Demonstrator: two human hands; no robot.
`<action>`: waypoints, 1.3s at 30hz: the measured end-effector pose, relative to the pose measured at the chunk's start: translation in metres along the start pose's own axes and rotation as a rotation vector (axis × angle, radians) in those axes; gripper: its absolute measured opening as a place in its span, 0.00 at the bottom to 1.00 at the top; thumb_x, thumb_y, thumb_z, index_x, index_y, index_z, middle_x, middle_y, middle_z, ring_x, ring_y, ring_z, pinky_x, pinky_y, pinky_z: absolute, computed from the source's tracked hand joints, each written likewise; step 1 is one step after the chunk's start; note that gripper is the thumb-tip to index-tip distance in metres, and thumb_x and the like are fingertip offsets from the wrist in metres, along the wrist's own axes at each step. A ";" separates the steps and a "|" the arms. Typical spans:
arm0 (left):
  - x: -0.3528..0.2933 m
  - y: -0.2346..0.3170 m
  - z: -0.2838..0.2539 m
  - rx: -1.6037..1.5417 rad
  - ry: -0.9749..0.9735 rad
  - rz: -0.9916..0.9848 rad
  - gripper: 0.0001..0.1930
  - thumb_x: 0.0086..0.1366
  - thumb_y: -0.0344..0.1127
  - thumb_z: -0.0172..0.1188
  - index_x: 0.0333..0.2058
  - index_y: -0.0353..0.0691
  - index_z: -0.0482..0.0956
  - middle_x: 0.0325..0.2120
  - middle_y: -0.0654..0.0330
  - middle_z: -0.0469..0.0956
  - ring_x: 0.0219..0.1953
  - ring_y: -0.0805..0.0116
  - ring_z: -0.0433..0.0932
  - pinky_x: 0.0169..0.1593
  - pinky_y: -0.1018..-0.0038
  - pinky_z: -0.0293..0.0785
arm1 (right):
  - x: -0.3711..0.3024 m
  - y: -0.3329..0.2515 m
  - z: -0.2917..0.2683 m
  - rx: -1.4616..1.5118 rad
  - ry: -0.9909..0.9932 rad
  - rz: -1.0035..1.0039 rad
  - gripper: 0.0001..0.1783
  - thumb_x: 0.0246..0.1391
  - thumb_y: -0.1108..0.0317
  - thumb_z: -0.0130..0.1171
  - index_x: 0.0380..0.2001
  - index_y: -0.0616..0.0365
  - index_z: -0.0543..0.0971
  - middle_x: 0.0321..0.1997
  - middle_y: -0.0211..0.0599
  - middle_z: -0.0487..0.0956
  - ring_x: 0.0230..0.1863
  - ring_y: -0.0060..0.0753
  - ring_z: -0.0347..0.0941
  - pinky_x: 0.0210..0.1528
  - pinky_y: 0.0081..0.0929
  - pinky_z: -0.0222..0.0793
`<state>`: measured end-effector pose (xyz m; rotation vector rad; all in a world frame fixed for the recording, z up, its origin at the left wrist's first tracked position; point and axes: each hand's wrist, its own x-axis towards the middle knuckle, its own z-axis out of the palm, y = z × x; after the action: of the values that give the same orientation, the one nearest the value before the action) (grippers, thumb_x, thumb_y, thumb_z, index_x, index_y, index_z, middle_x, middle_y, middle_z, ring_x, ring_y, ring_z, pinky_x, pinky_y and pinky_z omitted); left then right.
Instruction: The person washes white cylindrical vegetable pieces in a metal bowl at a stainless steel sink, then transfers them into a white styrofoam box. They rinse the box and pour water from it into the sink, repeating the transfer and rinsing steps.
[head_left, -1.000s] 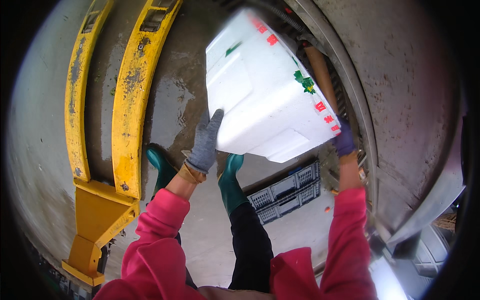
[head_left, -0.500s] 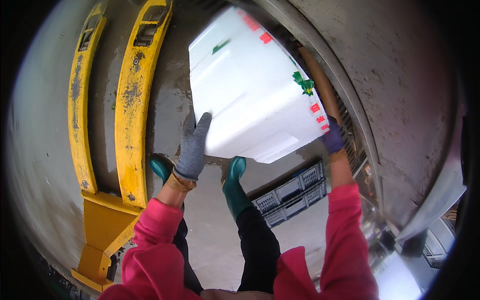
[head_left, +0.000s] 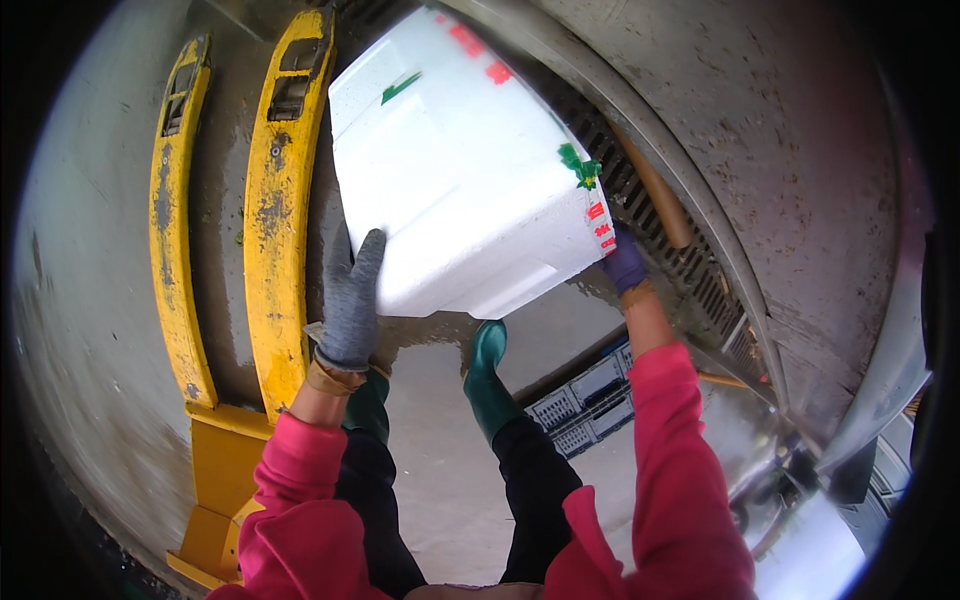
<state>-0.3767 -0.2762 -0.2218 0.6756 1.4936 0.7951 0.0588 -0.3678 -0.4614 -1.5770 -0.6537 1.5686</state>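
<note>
A white foam box (head_left: pixel 460 170) with red and green printed marks fills the upper middle, held in front of me above the floor. My left hand (head_left: pixel 350 300), in a grey knit glove, grips its near left corner, with the thumb lying along the side. On the right, my right hand (head_left: pixel 626 262) in a purple glove is closed around the box's near right edge. The fingers of that hand are partly hidden behind the box. Which face of the box is turned up, lid or bottom, I cannot tell.
Two scuffed yellow pallet-jack forks (head_left: pixel 277 210) lie to the left. At right are a slotted floor grate (head_left: pixel 715 285), a brown pole (head_left: pixel 655 190) and a curved metal edge (head_left: pixel 700 190). Beside my green boot (head_left: pixel 488 385) sits a dark-edged grey crate (head_left: pixel 590 395). The floor looks wet.
The box and both hands have shifted left in the picture, toward the yellow forks. My left boot has moved right and lower. Both hands still hold the box.
</note>
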 end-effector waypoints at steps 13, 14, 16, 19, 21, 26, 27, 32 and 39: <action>0.037 0.034 0.009 0.195 -0.023 0.250 0.31 0.64 0.48 0.60 0.56 0.29 0.65 0.35 0.46 0.78 0.31 0.64 0.80 0.37 0.73 0.77 | 0.027 -0.005 0.091 0.890 0.039 0.222 0.34 0.64 0.44 0.37 0.67 0.50 0.57 0.72 0.37 0.55 0.72 0.40 0.46 0.71 0.47 0.42; 0.040 0.034 0.010 0.198 -0.024 0.200 0.31 0.64 0.47 0.60 0.56 0.28 0.64 0.35 0.45 0.78 0.31 0.63 0.81 0.37 0.72 0.78 | 0.030 -0.001 0.097 0.414 -0.208 0.117 0.36 0.62 0.42 0.39 0.67 0.50 0.58 0.72 0.38 0.55 0.72 0.42 0.48 0.71 0.48 0.42; 0.048 0.032 0.015 0.218 0.002 0.325 0.31 0.64 0.45 0.59 0.57 0.27 0.62 0.36 0.42 0.78 0.31 0.61 0.82 0.37 0.69 0.80 | 0.041 0.014 0.104 0.685 -0.633 0.031 0.38 0.59 0.41 0.42 0.67 0.50 0.58 0.72 0.39 0.55 0.71 0.45 0.49 0.71 0.49 0.42; 0.060 0.027 0.020 0.159 -0.027 0.369 0.35 0.63 0.43 0.60 0.59 0.24 0.58 0.41 0.37 0.76 0.38 0.54 0.81 0.42 0.67 0.80 | 0.060 0.048 0.113 0.697 -0.627 0.019 0.37 0.60 0.42 0.42 0.67 0.51 0.57 0.72 0.40 0.56 0.71 0.45 0.50 0.71 0.48 0.44; 0.073 0.025 0.028 0.352 0.036 0.373 0.39 0.62 0.44 0.61 0.60 0.20 0.55 0.48 0.32 0.71 0.48 0.48 0.77 0.52 0.62 0.75 | 0.070 0.068 0.126 0.112 -0.450 -0.093 0.36 0.61 0.43 0.41 0.67 0.51 0.57 0.71 0.40 0.56 0.71 0.44 0.50 0.70 0.48 0.46; 0.080 0.027 0.038 0.489 0.059 0.646 0.43 0.55 0.46 0.64 0.60 0.21 0.57 0.54 0.32 0.65 0.58 0.40 0.65 0.61 0.57 0.63 | 0.085 0.071 0.171 0.890 -0.231 0.277 0.29 0.67 0.52 0.38 0.65 0.57 0.59 0.67 0.42 0.62 0.67 0.38 0.58 0.67 0.38 0.56; 0.081 0.029 0.036 0.527 0.045 0.636 0.42 0.54 0.46 0.64 0.60 0.23 0.58 0.54 0.33 0.65 0.58 0.41 0.66 0.60 0.57 0.63 | 0.091 0.067 0.182 0.830 -0.262 0.246 0.29 0.67 0.52 0.39 0.64 0.57 0.59 0.66 0.42 0.63 0.66 0.38 0.58 0.66 0.38 0.56; 0.079 0.038 0.031 0.695 0.087 0.707 0.40 0.59 0.46 0.61 0.61 0.21 0.57 0.55 0.29 0.65 0.61 0.37 0.63 0.64 0.61 0.59 | 0.110 0.060 0.222 0.664 -0.195 0.230 0.27 0.65 0.55 0.41 0.62 0.57 0.62 0.63 0.41 0.65 0.63 0.38 0.61 0.64 0.37 0.58; 0.073 0.024 -0.011 0.595 -0.043 0.647 0.34 0.62 0.42 0.62 0.63 0.39 0.61 0.44 0.44 0.78 0.43 0.58 0.82 0.49 0.67 0.79 | 0.083 0.067 0.268 0.603 -0.181 0.291 0.25 0.63 0.58 0.45 0.60 0.58 0.65 0.59 0.40 0.69 0.60 0.38 0.64 0.62 0.36 0.61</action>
<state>-0.3942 -0.2047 -0.2455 1.6673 1.4860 0.7969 -0.2075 -0.2888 -0.5396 -1.1133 -0.0152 1.9092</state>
